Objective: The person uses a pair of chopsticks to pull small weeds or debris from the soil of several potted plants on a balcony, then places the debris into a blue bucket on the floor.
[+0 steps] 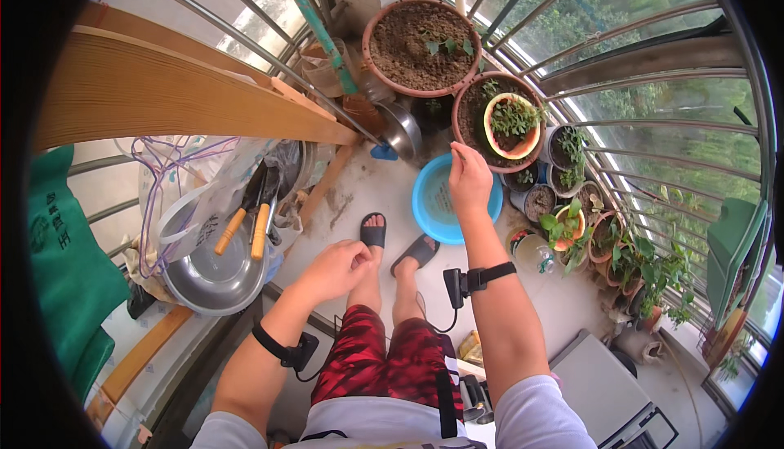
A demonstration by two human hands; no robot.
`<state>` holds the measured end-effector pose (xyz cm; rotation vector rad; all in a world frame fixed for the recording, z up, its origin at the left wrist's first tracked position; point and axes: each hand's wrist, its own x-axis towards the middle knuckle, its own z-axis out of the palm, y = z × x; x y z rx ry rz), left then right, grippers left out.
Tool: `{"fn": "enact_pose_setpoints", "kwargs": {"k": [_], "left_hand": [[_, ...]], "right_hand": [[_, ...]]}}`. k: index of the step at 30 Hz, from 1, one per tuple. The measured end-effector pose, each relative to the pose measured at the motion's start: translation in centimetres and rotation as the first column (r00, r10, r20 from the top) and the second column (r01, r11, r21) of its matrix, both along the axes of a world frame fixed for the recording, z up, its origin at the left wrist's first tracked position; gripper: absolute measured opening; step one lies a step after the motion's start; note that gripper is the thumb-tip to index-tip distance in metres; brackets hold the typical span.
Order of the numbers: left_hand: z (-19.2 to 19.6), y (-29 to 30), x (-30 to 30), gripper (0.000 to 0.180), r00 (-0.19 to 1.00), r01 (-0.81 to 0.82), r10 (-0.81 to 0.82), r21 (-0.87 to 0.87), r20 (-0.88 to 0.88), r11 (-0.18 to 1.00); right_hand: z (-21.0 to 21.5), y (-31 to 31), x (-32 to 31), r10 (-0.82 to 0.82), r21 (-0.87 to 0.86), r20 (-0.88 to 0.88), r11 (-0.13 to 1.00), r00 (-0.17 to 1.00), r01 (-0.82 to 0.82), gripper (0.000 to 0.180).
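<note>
My right hand (471, 181) reaches forward over the right side of a light blue plastic basin (437, 204) on the floor. Its fingers are pinched together, and whatever they hold, if anything, is too small to make out. Just beyond the fingertips stands a small orange-and-cream pot (513, 153) of leafy seedlings, set on the soil of a larger brown pot (467, 114). My left hand (341, 268) hangs in front of my left leg, fingers curled and pressed together. Its fingertips are partly hidden, so I cannot see if something is between them.
A big pot of soil (420, 44) with a few sprouts stands at the far end. Several smaller potted plants (563, 224) line the right railing. To the left are a metal basin (216, 273), wooden-handled tools (260, 232) and a wooden frame (188, 93). A grey box (600, 388) sits lower right.
</note>
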<state>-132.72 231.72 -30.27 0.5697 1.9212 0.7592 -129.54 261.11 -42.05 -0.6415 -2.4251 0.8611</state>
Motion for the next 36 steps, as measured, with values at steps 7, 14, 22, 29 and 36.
{"fn": "enact_pose_setpoints", "kwargs": {"k": [7, 14, 22, 29, 36], "left_hand": [[-0.1, -0.2, 0.0, 0.019, 1.000, 0.012, -0.012, 0.005, -0.017, 1.000], [-1.0, -0.8, -0.1, 0.021, 1.000, 0.028, -0.028, 0.002, -0.007, 1.000], [-0.9, -0.6, -0.3, 0.021, 0.998, 0.036, -0.035, 0.020, -0.046, 0.999], [-0.8, -0.2, -0.6, 0.022, 0.999, 0.040, -0.040, 0.006, -0.009, 0.999], [-0.5, -0.5, -0.7, 0.022, 0.999, 0.036, -0.035, 0.020, -0.022, 0.999]], "right_hand": [[0.2, 0.9, -0.1, -0.013, 0.024, 0.052, 1.000, 0.999, 0.012, 0.010], [8.2, 1.9, 1.7, -0.137, -0.065, -0.075, 0.989, 0.988, 0.132, 0.009], [7.4, 2.5, 1.1, -0.065, 0.016, -0.074, 0.998, 0.995, 0.066, 0.010], [4.4, 1.8, -0.6, -0.019, -0.021, 0.077, 1.000, 0.997, 0.021, 0.009], [2.8, 1.7, -0.6, -0.028, 0.044, -0.051, 0.999, 0.998, 0.030, 0.011]]}}
